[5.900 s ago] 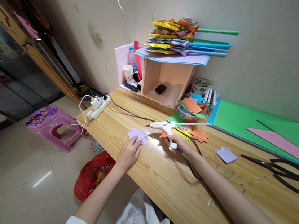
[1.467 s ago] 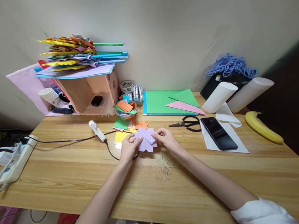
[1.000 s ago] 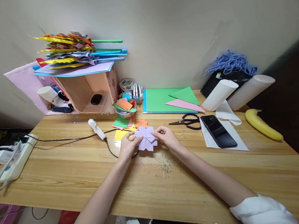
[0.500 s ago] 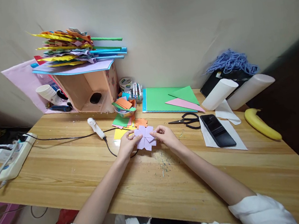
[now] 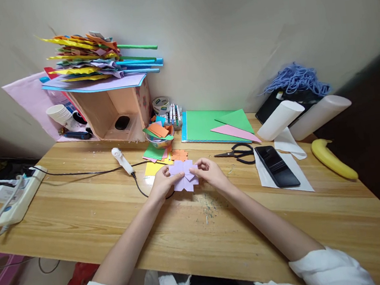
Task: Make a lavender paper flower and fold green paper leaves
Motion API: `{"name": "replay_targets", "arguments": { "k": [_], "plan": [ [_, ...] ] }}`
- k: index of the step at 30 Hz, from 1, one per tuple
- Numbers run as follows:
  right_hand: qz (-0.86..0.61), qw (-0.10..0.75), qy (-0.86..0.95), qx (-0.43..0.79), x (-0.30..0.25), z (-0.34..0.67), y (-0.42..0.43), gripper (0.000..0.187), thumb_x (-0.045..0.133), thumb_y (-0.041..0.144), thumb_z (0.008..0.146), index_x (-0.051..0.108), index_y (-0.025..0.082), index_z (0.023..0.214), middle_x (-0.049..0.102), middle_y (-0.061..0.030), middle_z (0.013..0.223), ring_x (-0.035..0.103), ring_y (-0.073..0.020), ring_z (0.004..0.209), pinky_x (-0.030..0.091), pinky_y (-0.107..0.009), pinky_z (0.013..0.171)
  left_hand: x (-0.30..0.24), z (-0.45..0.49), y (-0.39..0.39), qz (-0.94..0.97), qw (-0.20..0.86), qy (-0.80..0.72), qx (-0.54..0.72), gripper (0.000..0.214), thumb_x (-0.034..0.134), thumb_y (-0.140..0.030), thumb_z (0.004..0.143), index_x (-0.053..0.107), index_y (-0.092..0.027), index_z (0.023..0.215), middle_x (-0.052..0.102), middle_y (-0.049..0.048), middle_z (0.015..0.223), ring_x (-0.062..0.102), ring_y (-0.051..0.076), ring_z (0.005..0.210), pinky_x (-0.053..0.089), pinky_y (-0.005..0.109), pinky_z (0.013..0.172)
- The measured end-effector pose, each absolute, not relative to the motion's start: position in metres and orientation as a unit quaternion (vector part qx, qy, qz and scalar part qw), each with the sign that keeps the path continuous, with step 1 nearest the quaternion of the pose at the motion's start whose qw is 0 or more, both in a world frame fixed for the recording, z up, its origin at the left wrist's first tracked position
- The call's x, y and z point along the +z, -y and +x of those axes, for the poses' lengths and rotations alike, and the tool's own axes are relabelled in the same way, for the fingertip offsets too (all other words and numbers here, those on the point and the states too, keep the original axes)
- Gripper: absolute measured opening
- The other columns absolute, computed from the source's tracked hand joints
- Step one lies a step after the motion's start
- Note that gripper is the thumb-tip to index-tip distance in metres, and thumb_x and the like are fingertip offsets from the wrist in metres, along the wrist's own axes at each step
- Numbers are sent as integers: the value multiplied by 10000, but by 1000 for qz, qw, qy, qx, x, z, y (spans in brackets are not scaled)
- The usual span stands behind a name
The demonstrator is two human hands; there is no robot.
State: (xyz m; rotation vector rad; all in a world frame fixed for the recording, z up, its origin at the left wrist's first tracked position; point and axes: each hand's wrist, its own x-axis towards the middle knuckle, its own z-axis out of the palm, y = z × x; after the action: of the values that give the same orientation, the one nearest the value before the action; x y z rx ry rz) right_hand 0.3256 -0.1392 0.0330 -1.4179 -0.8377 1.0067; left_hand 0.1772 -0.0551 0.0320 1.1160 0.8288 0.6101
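Note:
A lilac paper flower with several petals is held between both hands above the middle of the wooden table. My left hand pinches its left side, thumb on top. My right hand pinches the right side, fingertips pressing near the flower's centre. A white glue gun lies on the table to the left of my hands, its black cord curling toward my left wrist.
Coloured paper scraps and a bowl lie just behind the flower. Black scissors, a phone, white rolls and a banana are to the right. A wooden box topped with paper craft stands back left; a power strip at far left.
Earlier my right hand held the glue gun beside a lilac piece; now it lies on the table and both hands hold the flower. Over the last second they barely moved.

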Motion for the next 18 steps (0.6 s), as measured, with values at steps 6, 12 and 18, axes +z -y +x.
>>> {"name": "replay_targets", "arguments": {
  "k": [6,12,18],
  "plan": [
    [-599,528,448,402,49,325,146,587,753,250,525,444,200,1022,621,-18,868,471,-82,559,372,-215,517,37,178,53,424,789,-347,278,420,787,-243,516,611,-90,864,680,92,829,624,163,681,478,263,650],
    [-609,512,484,365,47,323,146,611,747,229,527,439,201,1054,597,-18,877,512,-116,654,403,-243,595,38,181,58,367,849,-300,234,381,774,-187,543,619,-79,874,680,90,793,622,149,633,482,258,651],
    [-586,534,479,378,51,321,146,564,747,200,522,446,205,1000,576,-16,878,539,-150,793,420,-259,681,33,180,57,377,860,-270,214,387,756,-195,579,618,-95,926,678,104,874,635,160,678,487,264,686]
  ]
}}
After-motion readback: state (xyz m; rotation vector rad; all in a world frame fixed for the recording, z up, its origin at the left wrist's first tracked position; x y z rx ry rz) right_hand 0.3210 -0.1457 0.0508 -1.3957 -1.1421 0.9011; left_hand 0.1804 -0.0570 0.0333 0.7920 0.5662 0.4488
